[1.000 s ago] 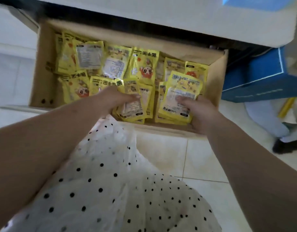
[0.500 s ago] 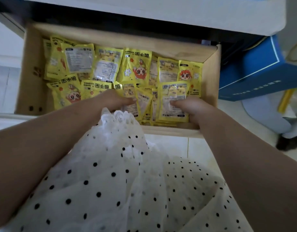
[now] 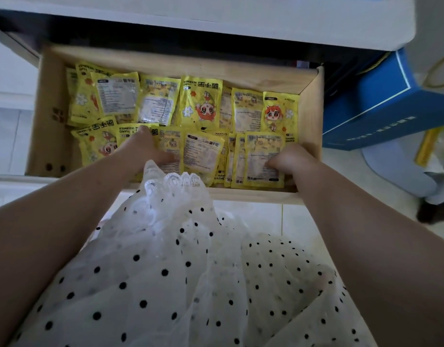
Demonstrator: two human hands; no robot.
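Open pale wooden drawer (image 3: 313, 108) across the upper middle of the frame, packed with flat yellow printed hand-warmer sachets (image 3: 200, 101). Since a second ago the right grip (image 3: 288, 159) has lowered its tilted bundle of yellow sachets (image 3: 263, 151) flush into the front row, lower right of the drawer, so stowing looks nearly done. Its fingers curl round the bundle's right edge. The left grip (image 3: 145, 149), fingers spread flat, presses sachets at centre left

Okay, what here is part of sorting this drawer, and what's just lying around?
Part of the job:
left hand, flat on the yellow packets
right hand, gripping a packet stack
wooden drawer

Lying about:
blue box
dotted fabric
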